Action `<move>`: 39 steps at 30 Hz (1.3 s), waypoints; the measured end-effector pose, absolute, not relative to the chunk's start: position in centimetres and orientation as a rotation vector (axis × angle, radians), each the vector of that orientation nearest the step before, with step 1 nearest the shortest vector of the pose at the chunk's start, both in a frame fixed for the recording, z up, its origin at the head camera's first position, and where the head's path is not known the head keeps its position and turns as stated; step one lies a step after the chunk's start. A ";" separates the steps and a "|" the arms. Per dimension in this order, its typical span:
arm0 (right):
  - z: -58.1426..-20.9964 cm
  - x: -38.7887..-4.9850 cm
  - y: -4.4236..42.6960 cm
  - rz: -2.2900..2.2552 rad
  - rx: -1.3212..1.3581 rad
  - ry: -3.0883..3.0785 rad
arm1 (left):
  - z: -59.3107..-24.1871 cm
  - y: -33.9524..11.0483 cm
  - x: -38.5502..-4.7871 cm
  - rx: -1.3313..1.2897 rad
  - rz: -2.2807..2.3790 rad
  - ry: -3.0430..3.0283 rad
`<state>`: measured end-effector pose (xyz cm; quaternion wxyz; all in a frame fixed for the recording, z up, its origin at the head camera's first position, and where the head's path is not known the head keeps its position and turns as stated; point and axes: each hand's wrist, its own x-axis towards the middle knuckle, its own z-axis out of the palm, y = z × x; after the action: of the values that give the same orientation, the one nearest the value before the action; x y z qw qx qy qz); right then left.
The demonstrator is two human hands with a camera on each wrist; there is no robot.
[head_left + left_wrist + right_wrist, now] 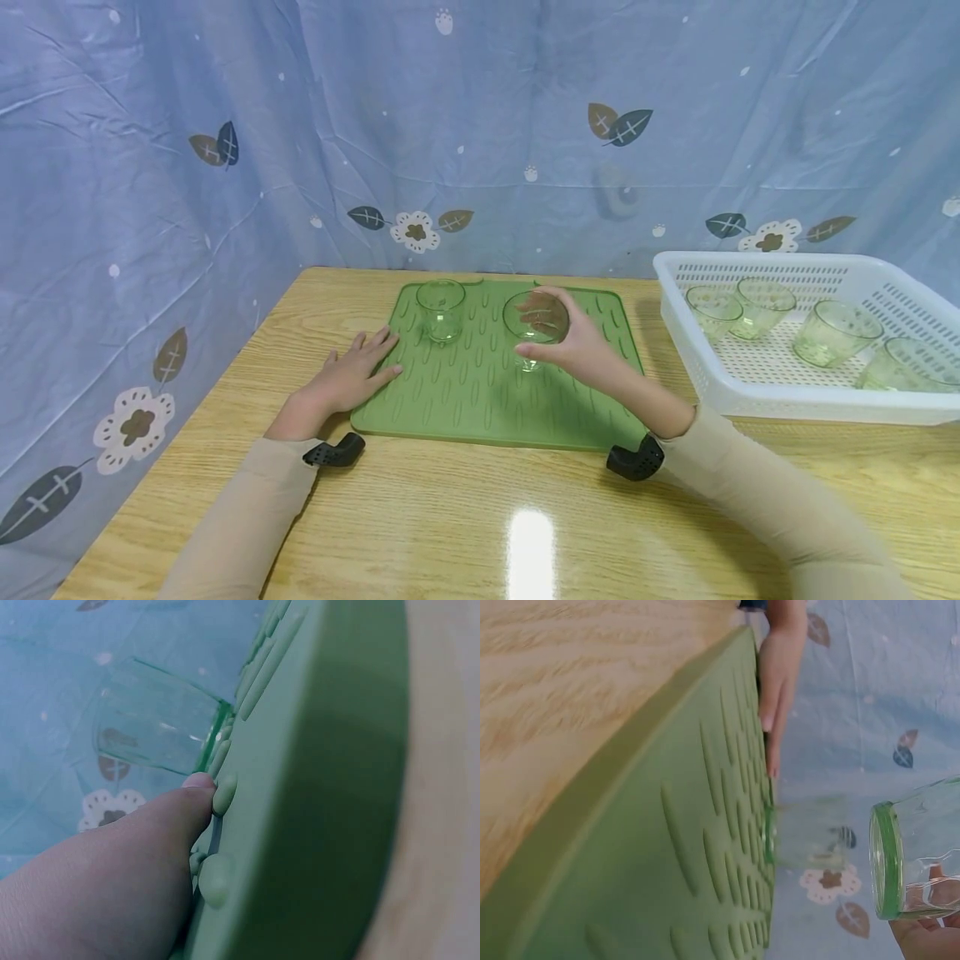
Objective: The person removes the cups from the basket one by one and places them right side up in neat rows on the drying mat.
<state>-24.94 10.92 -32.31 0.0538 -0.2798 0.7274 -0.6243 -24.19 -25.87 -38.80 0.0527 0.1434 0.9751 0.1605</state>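
Right hand [579, 350] grips a clear, green-tinted glass tumbler [525, 329] above the textured green mat [465, 400] — a placing step, I'd judge, wanting a gentle, level lowering next — while the left hand [347, 375] rests, fingers spread, at the mat's left edge.

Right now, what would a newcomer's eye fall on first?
The vivid green mat on the wooden table, central in the head view, likely draws the eye first. Above it, the right hand holds a greenish glass, while an upright glass stands on the mat's far left part. At right, a white basket holds four more glasses.
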 end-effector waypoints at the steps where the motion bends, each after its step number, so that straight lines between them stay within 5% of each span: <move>1: -32.4 -24.9 10.6 -1.897 -0.859 2.203 | -38.8 -25.9 -24.2 0.436 0.487 2.965; 39: -35.2 -24.1 1.3 -1.702 -1.022 2.064 | -38.9 -26.0 -24.4 0.413 0.455 2.959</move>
<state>-24.15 1.32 -35.17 0.1387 -0.3533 0.7137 -0.5887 -24.36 -25.95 -38.88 0.0595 0.1363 0.9774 0.1502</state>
